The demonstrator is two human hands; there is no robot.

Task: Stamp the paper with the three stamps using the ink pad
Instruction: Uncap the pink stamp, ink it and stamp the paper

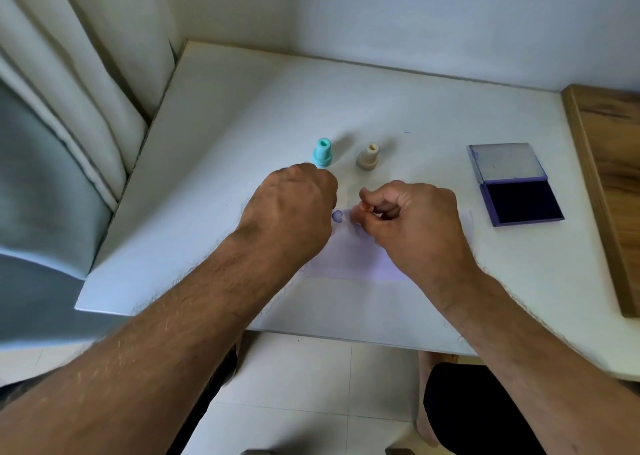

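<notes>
View from the head camera down onto a white desk (433,115) with the paper (353,257) as landmark: a pale lilac sheet lying flat at the near middle of the desk, its long axis running left to right, largely covered by both hands. The right hand (412,219) is over the paper's far edge, fingers curled and pinching a small pink stamp (360,212), of which only a blurred sliver shows; whether its face touches the sheet cannot be told. Just left of that stamp one purple print (337,216) already marks the paper. The left hand (294,209) is clenched in a loose fist over the paper's left end; whether it presses the sheet or holds anything cannot be seen. Beyond the paper's far edge stand two more stamps, upright and apart from each other: a teal stamp (322,152) just beyond the left hand's knuckles and a beige stamp (368,157) to its right, between the two hands. The ink pad (521,200), lid open, lies off the paper's right end, well apart from the left hand and nearer the right. Judgement: the spare stamps lie straight ahead of the hands, while every inking calls for a sideways reach to the right, so the right hand is the better placed.
</notes>
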